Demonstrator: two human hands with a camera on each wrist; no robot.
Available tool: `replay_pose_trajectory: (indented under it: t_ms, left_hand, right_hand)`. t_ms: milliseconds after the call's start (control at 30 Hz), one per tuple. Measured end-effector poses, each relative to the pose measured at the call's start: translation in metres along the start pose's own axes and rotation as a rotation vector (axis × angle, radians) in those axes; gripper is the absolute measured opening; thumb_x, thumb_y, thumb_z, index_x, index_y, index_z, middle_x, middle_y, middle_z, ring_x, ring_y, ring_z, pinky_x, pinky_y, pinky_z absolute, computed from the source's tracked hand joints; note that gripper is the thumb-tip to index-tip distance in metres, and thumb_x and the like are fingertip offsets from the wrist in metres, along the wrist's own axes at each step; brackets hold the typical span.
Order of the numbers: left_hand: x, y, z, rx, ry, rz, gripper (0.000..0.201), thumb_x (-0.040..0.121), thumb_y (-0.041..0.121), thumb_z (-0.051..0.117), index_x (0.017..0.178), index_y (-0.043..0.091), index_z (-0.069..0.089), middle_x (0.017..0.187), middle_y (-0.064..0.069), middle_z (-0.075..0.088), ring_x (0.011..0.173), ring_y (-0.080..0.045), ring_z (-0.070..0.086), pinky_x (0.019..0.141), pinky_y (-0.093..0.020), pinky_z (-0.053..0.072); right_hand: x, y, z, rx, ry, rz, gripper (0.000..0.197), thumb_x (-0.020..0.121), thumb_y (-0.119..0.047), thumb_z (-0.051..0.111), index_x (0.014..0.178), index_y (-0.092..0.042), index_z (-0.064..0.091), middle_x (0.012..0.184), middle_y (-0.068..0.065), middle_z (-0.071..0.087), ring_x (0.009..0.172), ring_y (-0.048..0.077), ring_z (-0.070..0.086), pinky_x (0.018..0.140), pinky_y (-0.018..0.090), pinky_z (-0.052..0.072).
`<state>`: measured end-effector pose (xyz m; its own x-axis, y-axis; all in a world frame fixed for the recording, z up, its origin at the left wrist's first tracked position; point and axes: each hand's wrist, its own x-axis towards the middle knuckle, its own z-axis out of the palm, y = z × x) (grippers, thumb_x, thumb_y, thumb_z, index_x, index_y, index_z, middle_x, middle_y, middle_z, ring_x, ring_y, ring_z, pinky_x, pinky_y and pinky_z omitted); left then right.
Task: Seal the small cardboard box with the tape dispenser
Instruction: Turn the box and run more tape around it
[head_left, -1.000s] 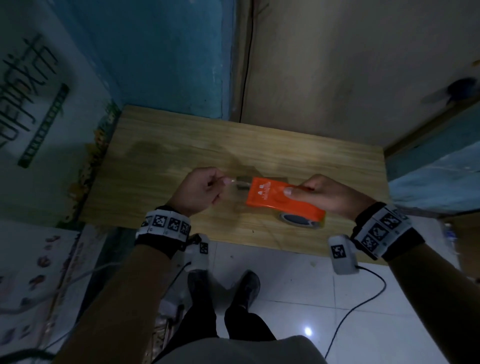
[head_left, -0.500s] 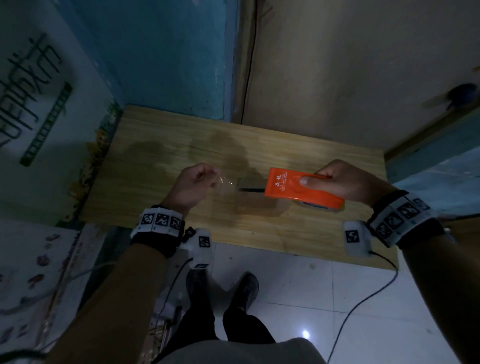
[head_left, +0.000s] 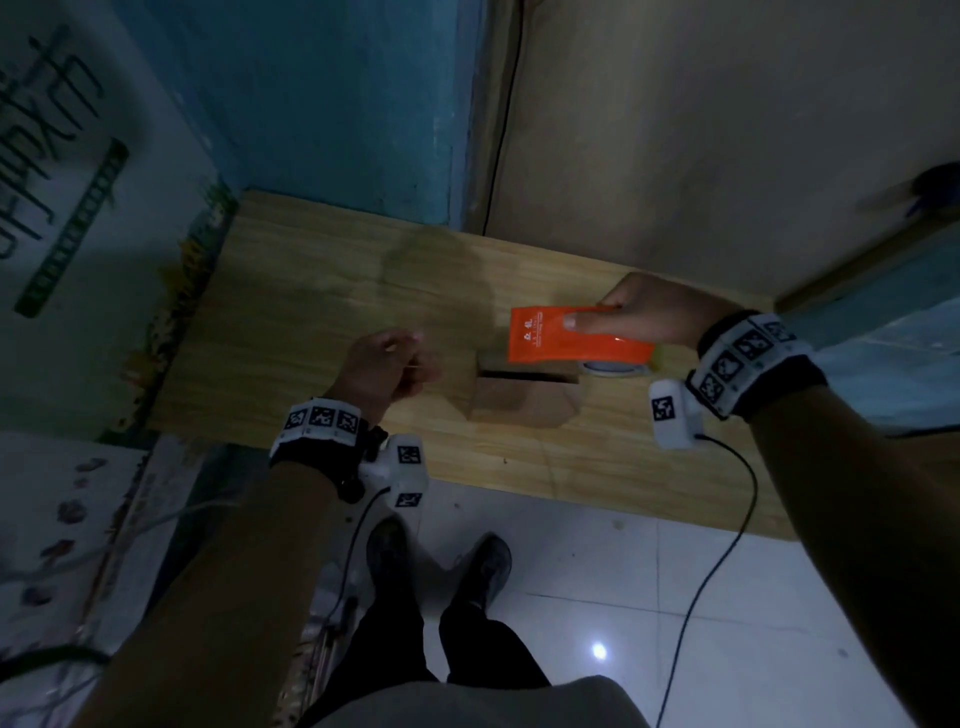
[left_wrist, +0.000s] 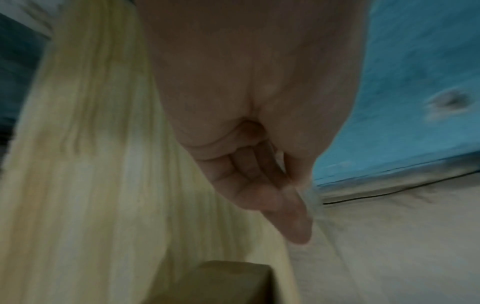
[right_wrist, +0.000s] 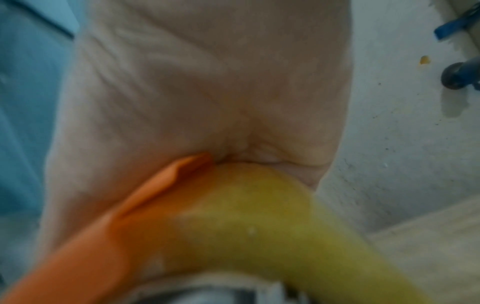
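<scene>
A small brown cardboard box (head_left: 519, 397) stands on the wooden table (head_left: 311, 291), with a dark slit along its top. My right hand (head_left: 597, 314) grips the orange tape dispenser (head_left: 561, 340) just above and behind the box's right side. The tape roll (head_left: 618, 369) shows under the dispenser. Up close, the dispenser (right_wrist: 91, 236) and yellowish roll (right_wrist: 259, 216) fill the right wrist view under my palm. My left hand (head_left: 413, 356) is left of the box. Its fingertips (left_wrist: 296, 222) pinch a clear tape end (left_wrist: 311, 197). The box corner (left_wrist: 233, 283) lies below it.
The table stands against a blue wall (head_left: 337, 104) and a beige wall (head_left: 701, 130). A poster (head_left: 78, 182) leans at its left. Below its front edge are white floor tiles (head_left: 597, 545), my shoes (head_left: 483, 571) and a black cable (head_left: 727, 545).
My right hand carried the dispenser right and further back, and my left hand drew left. The box, hidden under the dispenser a second ago, now shows between them.
</scene>
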<state>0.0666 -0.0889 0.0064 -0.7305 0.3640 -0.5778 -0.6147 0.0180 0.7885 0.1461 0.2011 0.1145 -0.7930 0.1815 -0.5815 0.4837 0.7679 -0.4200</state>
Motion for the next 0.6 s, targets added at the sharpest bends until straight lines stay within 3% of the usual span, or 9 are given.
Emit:
replay_pose_trajectory:
  t_ms: [100, 300, 400, 600]
  left_hand:
    - [0.008, -0.011, -0.003, 0.085, 0.034, -0.063, 0.007, 0.096, 0.017, 0.058, 0.095, 0.014, 0.065, 0.060, 0.001, 0.067, 0.052, -0.015, 0.064, 0.044, -0.019, 0.041]
    - [0.020, -0.027, -0.002, 0.186, 0.094, -0.096, 0.009, 0.096, 0.021, 0.058, 0.093, 0.017, 0.066, 0.075, -0.005, 0.071, 0.054, -0.010, 0.069, 0.048, -0.021, 0.043]
    - [0.024, -0.032, -0.004, 0.204, 0.118, -0.086, 0.012, 0.097, 0.019, 0.056, 0.089, 0.018, 0.065, 0.071, -0.002, 0.071, 0.054, -0.009, 0.069, 0.050, -0.022, 0.044]
    - [0.028, -0.041, -0.007, 0.168, 0.179, -0.043, 0.013, 0.095, 0.021, 0.059, 0.084, 0.020, 0.064, 0.068, -0.002, 0.072, 0.057, -0.015, 0.068, 0.053, -0.024, 0.044]
  right_hand:
    - [0.017, 0.010, 0.017, -0.027, -0.050, 0.039, 0.062, 0.078, -0.073, 0.064, 0.085, -0.012, 0.076, 0.082, 0.003, 0.075, 0.074, 0.015, 0.070, 0.063, 0.024, 0.049]
    - [0.040, 0.020, 0.037, -0.018, -0.066, 0.045, 0.064, 0.078, -0.071, 0.066, 0.079, -0.007, 0.076, 0.076, 0.009, 0.075, 0.072, 0.022, 0.072, 0.065, 0.028, 0.051]
    - [0.046, 0.019, 0.042, -0.030, -0.057, 0.035, 0.067, 0.078, -0.071, 0.066, 0.081, -0.005, 0.076, 0.077, 0.011, 0.076, 0.077, 0.027, 0.074, 0.065, 0.030, 0.052]
    - [0.047, 0.009, 0.043, -0.034, -0.049, 0.030, 0.061, 0.078, -0.068, 0.067, 0.077, -0.008, 0.075, 0.072, 0.006, 0.074, 0.068, 0.021, 0.072, 0.065, 0.031, 0.055]
